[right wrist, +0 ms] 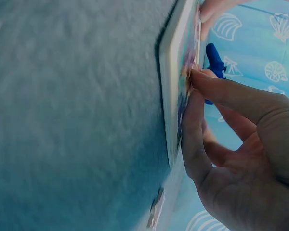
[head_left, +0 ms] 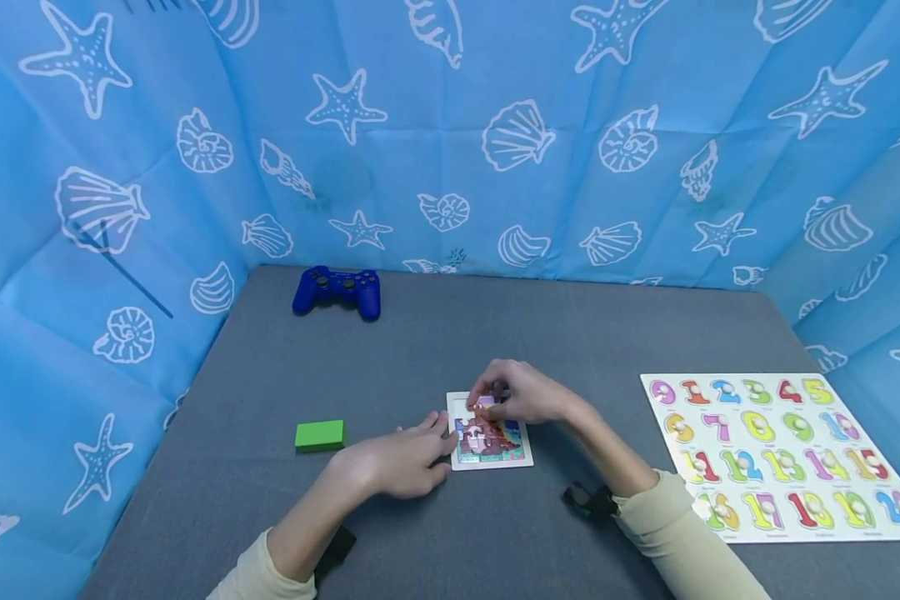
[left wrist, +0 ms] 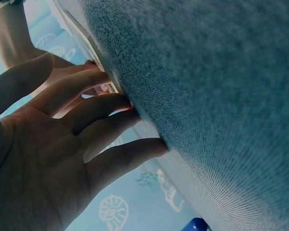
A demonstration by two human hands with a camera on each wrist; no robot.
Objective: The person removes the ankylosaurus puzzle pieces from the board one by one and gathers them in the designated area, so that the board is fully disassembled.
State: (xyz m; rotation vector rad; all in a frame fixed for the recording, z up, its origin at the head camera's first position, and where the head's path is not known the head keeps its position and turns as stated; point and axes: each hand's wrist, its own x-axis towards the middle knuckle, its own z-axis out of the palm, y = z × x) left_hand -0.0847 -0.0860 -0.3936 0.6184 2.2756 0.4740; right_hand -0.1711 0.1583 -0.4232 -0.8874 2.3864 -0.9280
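Observation:
A small jigsaw puzzle in a white frame [head_left: 495, 464] lies flat on the table, its picture partly filled with colourful pieces. At the frame's left edge, my left hand [head_left: 411, 458] rests with fingers fairly straight, fingertips touching the border and the table; the left wrist view shows this hand [left wrist: 62, 130] from the palm side. Over the upper part of the puzzle, my right hand [head_left: 528, 393] pinches a jigsaw piece [head_left: 484, 403] between thumb and fingers. In the right wrist view the right hand [right wrist: 241, 139] mostly hides that piece.
Left of the left hand sits a green block [head_left: 320, 435]. A blue game controller [head_left: 337, 292] lies at the back left. On the right is a white number-peg board [head_left: 783, 458]. A blue curtain [head_left: 435, 150] with shell prints surrounds the grey table [head_left: 570, 333].

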